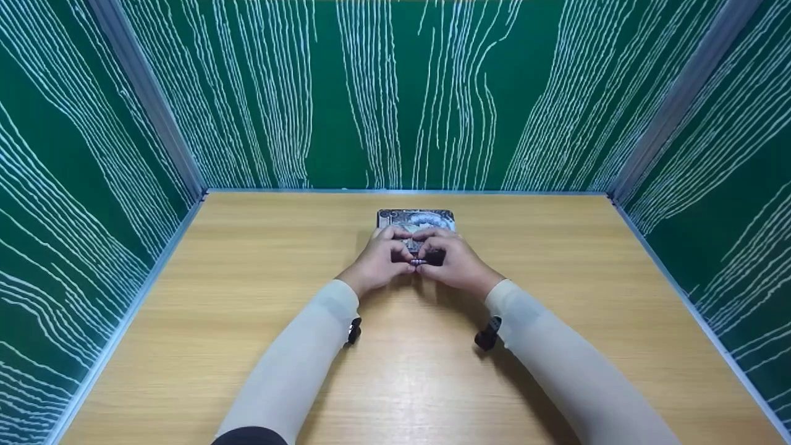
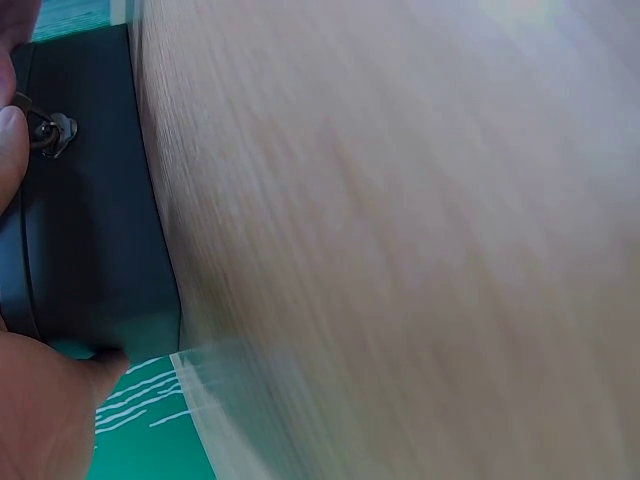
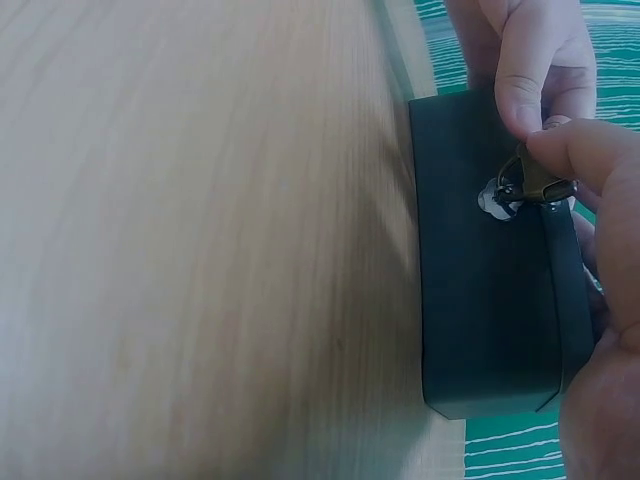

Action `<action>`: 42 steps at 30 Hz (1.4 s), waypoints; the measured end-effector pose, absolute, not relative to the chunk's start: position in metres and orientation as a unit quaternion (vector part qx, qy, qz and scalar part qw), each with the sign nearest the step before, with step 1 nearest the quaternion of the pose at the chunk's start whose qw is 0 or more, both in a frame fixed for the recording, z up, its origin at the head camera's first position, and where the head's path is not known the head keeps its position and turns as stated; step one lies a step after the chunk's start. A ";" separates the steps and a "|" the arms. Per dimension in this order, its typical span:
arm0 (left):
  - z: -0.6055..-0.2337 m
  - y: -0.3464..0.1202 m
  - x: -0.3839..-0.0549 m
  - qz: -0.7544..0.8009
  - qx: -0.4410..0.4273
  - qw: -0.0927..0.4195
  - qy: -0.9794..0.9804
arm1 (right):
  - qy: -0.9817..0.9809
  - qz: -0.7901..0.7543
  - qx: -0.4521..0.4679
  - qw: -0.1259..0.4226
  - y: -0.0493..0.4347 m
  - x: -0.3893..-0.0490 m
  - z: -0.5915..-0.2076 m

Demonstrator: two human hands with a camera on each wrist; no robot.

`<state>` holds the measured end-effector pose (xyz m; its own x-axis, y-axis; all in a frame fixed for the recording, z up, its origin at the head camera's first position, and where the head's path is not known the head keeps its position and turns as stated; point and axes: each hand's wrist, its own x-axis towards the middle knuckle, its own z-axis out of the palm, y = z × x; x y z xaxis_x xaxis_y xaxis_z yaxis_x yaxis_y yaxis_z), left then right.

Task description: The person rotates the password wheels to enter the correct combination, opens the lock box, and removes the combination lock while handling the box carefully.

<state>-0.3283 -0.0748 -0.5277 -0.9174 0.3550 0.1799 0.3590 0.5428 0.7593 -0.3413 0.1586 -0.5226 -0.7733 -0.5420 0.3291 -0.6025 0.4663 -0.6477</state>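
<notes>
A dark box (image 3: 490, 300) with a patterned grey lid (image 1: 432, 217) stands on the table. On its front is a metal latch plate (image 3: 494, 200), with the curved shackle of a small bronze padlock (image 3: 540, 182) at it. My left hand (image 1: 382, 261) pinches the padlock between thumb and curled index finger from the left. From the right, my right hand (image 1: 456, 259) holds it the same way, thumb tips nearly meeting. Other fingers of both hands rest along the lid's front edge. Fingertips partly cover the padlock, and the hands hide the lid's front part.
The box is near the back of a wooden table (image 1: 408, 371). Green walls (image 1: 420, 93) with white wavy lines rise behind and at both sides, joined by grey corner posts (image 1: 148, 93). Each wrist wears a dark device (image 1: 489, 334).
</notes>
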 end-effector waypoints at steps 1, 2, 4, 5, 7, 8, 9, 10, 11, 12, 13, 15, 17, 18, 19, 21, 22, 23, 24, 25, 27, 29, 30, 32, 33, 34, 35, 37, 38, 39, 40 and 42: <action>-0.528 -0.075 -0.328 -0.433 -0.203 0.003 -0.878 | -0.855 0.394 0.335 0.038 0.159 -0.342 -0.523; -0.528 -0.075 -0.328 -0.434 -0.203 0.003 -0.878 | -0.855 0.394 0.335 0.037 0.159 -0.342 -0.523; -0.528 -0.074 -0.328 -0.435 -0.204 0.004 -0.877 | -0.855 0.394 0.335 0.037 0.159 -0.342 -0.523; -0.528 -0.074 -0.328 -0.436 -0.205 0.006 -0.876 | -0.855 0.394 0.335 0.037 0.159 -0.343 -0.523; -0.528 -0.074 -0.328 -0.438 -0.205 0.008 -0.875 | -0.855 0.395 0.334 0.033 0.159 -0.343 -0.523; -0.528 -0.074 -0.328 -0.437 -0.204 0.006 -0.876 | -0.856 0.394 0.334 0.032 0.159 -0.343 -0.523; -0.527 -0.074 -0.328 -0.438 -0.201 0.004 -0.876 | -0.857 0.393 0.333 0.031 0.160 -0.343 -0.523; -0.527 -0.074 -0.328 -0.437 -0.198 0.001 -0.877 | -0.857 0.392 0.332 0.028 0.160 -0.344 -0.523; -0.527 -0.074 -0.328 -0.438 -0.194 -0.002 -0.878 | -0.858 0.392 0.331 0.027 0.160 -0.344 -0.523; -0.527 -0.074 -0.329 -0.439 -0.191 -0.004 -0.878 | -0.858 0.393 0.330 0.024 0.160 -0.344 -0.523; -0.526 -0.074 -0.329 -0.440 -0.188 -0.007 -0.878 | -0.858 0.392 0.330 0.022 0.160 -0.344 -0.523; -0.526 -0.075 -0.329 -0.440 -0.186 -0.009 -0.878 | -0.859 0.391 0.328 0.022 0.160 -0.345 -0.523; -0.526 -0.075 -0.328 -0.440 -0.188 -0.008 -0.878 | -0.861 0.390 0.327 0.021 0.160 -0.345 -0.523; -0.527 -0.075 -0.328 -0.439 -0.189 -0.007 -0.878 | -0.862 0.389 0.325 0.022 0.160 -0.345 -0.523; -0.527 -0.075 -0.328 -0.437 -0.190 -0.006 -0.879 | -0.863 0.387 0.324 0.023 0.160 -0.345 -0.523; -0.527 -0.075 -0.328 -0.433 -0.196 -0.003 -0.880 | -0.865 0.387 0.320 0.026 0.160 -0.345 -0.523; -0.527 -0.076 -0.328 -0.431 -0.200 0.001 -0.880 | -0.865 0.386 0.320 0.028 0.159 -0.345 -0.523; -0.527 -0.076 -0.328 -0.429 -0.204 0.002 -0.880 | -0.865 0.385 0.321 0.032 0.159 -0.345 -0.523; -0.527 -0.076 -0.328 -0.429 -0.208 0.004 -0.879 | -0.864 0.384 0.322 0.035 0.158 -0.345 -0.524; -0.527 -0.076 -0.328 -0.429 -0.212 0.006 -0.878 | -0.864 0.384 0.324 0.038 0.158 -0.345 -0.524; -0.527 -0.077 -0.327 -0.433 -0.219 0.008 -0.874 | -0.863 0.383 0.326 0.042 0.158 -0.345 -0.525; -0.527 -0.078 -0.327 -0.438 -0.225 0.006 -0.870 | -0.862 0.385 0.327 0.043 0.157 -0.345 -0.525; -0.527 -0.078 -0.327 -0.442 -0.227 0.005 -0.868 | -0.862 0.386 0.325 0.043 0.157 -0.345 -0.525; -0.527 -0.080 -0.329 -0.448 -0.232 0.000 -0.864 | -0.863 0.387 0.322 0.041 0.157 -0.345 -0.525; -0.527 -0.080 -0.329 -0.449 -0.233 -0.004 -0.862 | -0.864 0.387 0.321 0.040 0.157 -0.345 -0.525; -0.527 -0.081 -0.330 -0.451 -0.233 -0.008 -0.862 | -0.864 0.387 0.320 0.040 0.157 -0.345 -0.525; -0.527 -0.082 -0.330 -0.453 -0.233 -0.012 -0.860 | -0.864 0.386 0.319 0.039 0.157 -0.345 -0.525; -0.527 -0.083 -0.331 -0.458 -0.231 -0.020 -0.858 | -0.865 0.388 0.318 0.038 0.157 -0.345 -0.525; -0.527 -0.083 -0.331 -0.458 -0.230 -0.023 -0.858 | -0.864 0.389 0.317 0.037 0.157 -0.345 -0.526; -0.526 -0.084 -0.330 -0.460 -0.229 -0.025 -0.858 | -0.864 0.391 0.316 0.037 0.157 -0.345 -0.526; -0.526 -0.084 -0.330 -0.460 -0.229 -0.026 -0.857 | -0.862 0.393 0.317 0.036 0.157 -0.345 -0.525; -0.526 -0.085 -0.330 -0.461 -0.231 -0.024 -0.857 | -0.860 0.397 0.317 0.034 0.157 -0.345 -0.525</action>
